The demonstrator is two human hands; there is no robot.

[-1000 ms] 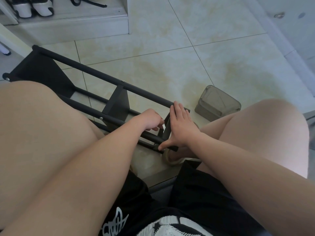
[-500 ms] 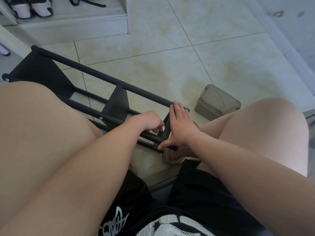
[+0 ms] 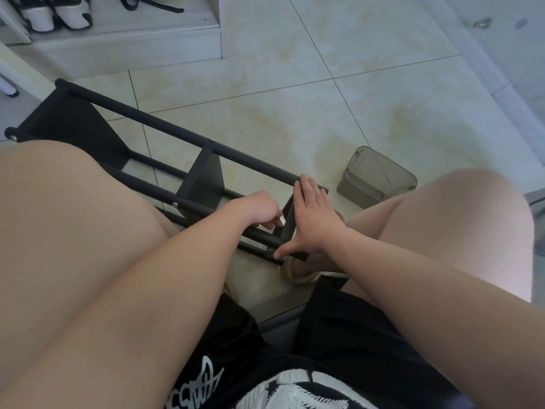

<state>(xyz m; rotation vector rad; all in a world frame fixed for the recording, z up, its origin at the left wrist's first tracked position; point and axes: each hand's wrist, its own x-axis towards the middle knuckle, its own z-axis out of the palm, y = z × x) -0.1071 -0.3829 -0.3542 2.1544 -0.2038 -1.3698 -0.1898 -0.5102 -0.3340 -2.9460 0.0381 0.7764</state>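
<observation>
Black metal rack [image 3: 165,126] on the tile floor [image 3: 295,98] between the knees [image 3: 59,187]. Left hand [image 3: 259,209] curled round its lower bar [image 3: 206,209] beside the end panel [image 3: 287,225]; right hand [image 3: 315,222] pressed flat against that panel, fingers straight. Middle brace [image 3: 206,175] seemingly fitted; this end joint probably left to fasten. Grey tub [image 3: 377,178] nearby.

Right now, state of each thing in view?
Black rack, lying on the floor.
Right hand, flat, pressing the rack's end panel.
Left hand, fingers curled by the end panel; grip hidden.
Grey tub, on the floor, apart from rack.
Shoes, paired on shelf.
</observation>
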